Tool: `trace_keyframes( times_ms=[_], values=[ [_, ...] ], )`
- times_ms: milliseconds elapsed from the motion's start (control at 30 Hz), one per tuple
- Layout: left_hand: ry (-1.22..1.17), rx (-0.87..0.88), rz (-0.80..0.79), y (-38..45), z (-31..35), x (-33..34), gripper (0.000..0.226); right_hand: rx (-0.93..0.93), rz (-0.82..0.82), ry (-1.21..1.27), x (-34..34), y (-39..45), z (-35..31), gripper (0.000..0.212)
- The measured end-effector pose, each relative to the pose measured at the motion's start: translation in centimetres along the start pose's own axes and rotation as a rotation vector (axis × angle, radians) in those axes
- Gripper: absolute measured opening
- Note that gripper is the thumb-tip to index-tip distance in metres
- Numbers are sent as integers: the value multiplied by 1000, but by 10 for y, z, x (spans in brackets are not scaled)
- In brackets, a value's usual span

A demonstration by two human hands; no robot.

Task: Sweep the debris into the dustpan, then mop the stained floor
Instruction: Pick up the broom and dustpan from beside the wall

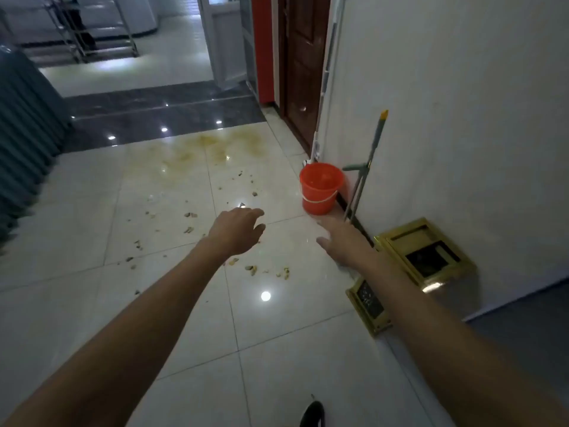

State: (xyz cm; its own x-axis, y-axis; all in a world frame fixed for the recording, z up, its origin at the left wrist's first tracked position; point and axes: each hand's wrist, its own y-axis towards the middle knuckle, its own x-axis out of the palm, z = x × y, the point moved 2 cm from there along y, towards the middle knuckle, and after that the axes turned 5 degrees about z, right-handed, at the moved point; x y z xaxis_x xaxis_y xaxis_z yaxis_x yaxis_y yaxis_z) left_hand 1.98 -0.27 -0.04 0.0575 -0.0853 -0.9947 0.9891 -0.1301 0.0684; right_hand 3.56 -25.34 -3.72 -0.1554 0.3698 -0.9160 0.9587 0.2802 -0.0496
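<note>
Both hands are empty, fingers spread. The right hand (pixel 341 241) reaches toward the wall edge of the floor, where a handle (pixel 366 167) leans nearly upright beside the orange bucket (pixel 320 188), just ahead and to its right. The left hand (pixel 237 229) hovers farther off. Debris (pixel 252 269) lies scattered below both hands, the yellow stain (pixel 215 147) beyond.

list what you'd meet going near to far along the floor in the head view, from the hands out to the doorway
Left hand and right hand → scattered debris → orange bucket by the wall → yellowish stain → dark floor strip → metal rack in the far room.
</note>
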Motion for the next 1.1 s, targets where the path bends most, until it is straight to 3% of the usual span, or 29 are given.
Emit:
trace_keyframes(
  times_ms=[400,767,1100],
  values=[
    [-75,18,-177,118,72,66,45,267,-71,175,-11,67,122,53],
    [-231,67,-259,291,79,131,44,418,-78,258,-17,184,195,36],
    [-280,133,-394,439,95,176,45,609,-86,352,-26,271,252,50]
  ],
)
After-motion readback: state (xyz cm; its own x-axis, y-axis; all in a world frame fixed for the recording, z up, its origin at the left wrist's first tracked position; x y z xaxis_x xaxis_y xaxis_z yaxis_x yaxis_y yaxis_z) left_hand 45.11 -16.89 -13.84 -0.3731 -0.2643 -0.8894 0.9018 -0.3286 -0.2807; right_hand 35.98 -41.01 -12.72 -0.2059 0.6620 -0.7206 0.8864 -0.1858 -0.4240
